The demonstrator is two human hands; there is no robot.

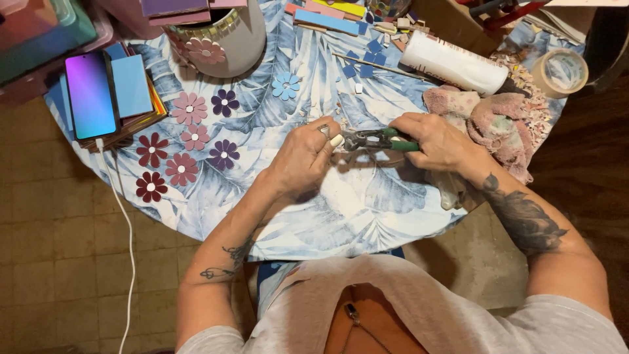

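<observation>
I read: right hand [438,139] clamps green-handled nippers [375,139] | left hand [303,154] pinches small pale tile piece [337,140] at jaws | judged brittle, light; grip its edges.

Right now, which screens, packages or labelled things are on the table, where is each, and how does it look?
Phone: far left edge, on stacked tiles; lit screen, purple fading to blue, white cable attached.
White tube: upper right, lying on its side; cylinder, dark tip.
Tape roll: far right; beige ring.
No signs show.
</observation>
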